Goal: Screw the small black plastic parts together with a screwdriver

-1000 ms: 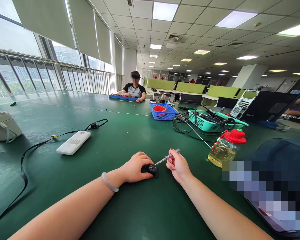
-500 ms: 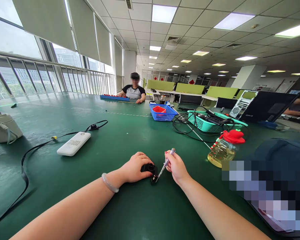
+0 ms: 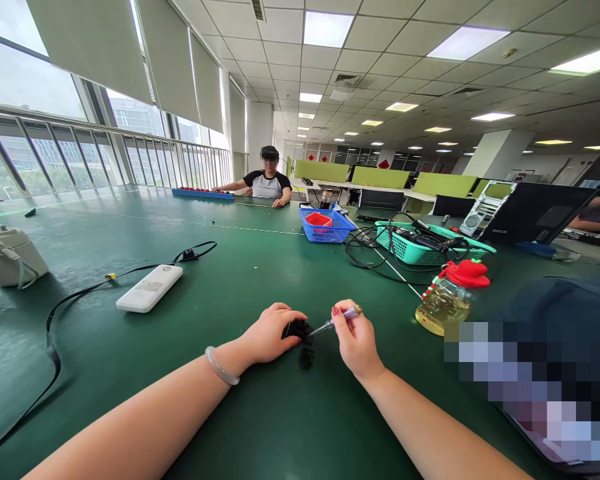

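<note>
My left hand [image 3: 271, 335], with a pale bangle at the wrist, is closed around a small black device [image 3: 296, 329] on the green tabletop. Its exact kind cannot be made out, since fingers cover part of it. My right hand [image 3: 356, 338] grips a screwdriver [image 3: 351, 312] with a clear handle. The metal shaft points left, and its tip meets the right side of the black device. Just below, a separate small black piece [image 3: 307, 358] lies on the table, touched by neither hand.
A white power bank [image 3: 150, 288] and a black strap lie at left. On the right stands a red-lidded bottle [image 3: 445, 300]; behind it are a teal basket [image 3: 413, 250] of cables and a blue basket [image 3: 325, 230]. Across the table sits a person [image 3: 267, 180] by a blue tray [image 3: 203, 194].
My right hand has tilted the screwdriver from steep to nearly level, its tip moving from the small lower piece up to the device. The person opposite has slid the blue tray left.
</note>
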Motion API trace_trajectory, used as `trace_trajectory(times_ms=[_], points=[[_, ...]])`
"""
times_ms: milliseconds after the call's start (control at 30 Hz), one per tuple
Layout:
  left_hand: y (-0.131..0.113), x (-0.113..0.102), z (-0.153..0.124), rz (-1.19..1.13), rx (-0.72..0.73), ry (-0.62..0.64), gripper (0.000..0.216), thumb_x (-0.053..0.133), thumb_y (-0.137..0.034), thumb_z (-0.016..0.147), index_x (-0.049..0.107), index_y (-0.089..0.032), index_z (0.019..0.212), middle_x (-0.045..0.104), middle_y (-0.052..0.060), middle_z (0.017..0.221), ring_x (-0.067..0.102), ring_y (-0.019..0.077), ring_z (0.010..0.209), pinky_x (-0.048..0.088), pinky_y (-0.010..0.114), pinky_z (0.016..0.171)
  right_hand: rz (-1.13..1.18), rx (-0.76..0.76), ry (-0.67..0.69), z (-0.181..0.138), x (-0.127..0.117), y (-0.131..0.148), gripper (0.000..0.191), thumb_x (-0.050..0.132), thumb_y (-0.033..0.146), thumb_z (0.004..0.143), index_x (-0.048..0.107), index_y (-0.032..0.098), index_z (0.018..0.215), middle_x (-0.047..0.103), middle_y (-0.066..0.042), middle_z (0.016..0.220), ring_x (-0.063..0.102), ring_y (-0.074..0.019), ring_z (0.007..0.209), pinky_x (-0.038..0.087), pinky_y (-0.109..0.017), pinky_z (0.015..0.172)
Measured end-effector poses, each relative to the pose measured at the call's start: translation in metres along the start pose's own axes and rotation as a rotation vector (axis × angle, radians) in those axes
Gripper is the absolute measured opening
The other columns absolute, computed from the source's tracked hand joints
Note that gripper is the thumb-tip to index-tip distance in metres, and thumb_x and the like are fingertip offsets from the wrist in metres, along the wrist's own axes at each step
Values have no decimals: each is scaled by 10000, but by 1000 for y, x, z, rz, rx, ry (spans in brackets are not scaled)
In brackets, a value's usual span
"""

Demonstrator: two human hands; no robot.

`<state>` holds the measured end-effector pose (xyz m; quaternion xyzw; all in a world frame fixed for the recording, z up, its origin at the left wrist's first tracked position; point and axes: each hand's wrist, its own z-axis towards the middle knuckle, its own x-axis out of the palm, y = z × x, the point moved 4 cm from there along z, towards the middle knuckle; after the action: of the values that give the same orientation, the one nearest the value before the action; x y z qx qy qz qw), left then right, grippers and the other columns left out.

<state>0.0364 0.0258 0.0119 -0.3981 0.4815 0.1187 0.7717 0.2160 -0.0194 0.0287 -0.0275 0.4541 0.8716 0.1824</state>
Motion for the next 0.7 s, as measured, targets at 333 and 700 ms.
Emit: trace_trajectory(times_ms=[333, 700], points=[[1, -1, 1, 21, 25, -19, 398, 695, -285, 796, 621, -265, 1187, 683, 42, 1109, 555, 247, 1100, 441, 403, 991, -61, 58, 154, 2, 7, 4, 265, 530, 444, 892, 512, 235, 729, 423, 44, 571, 373, -129, 508, 333, -263, 527], [0, -1, 1, 28, -1, -5, 417, 710, -268, 793, 616, -258, 1198, 681, 41, 1117, 541, 242, 1112, 433, 387, 999, 153, 245, -32, 6, -1, -34, 276, 528, 502, 894, 483, 244, 809, 417, 56, 591, 386, -119, 514, 317, -228, 464]])
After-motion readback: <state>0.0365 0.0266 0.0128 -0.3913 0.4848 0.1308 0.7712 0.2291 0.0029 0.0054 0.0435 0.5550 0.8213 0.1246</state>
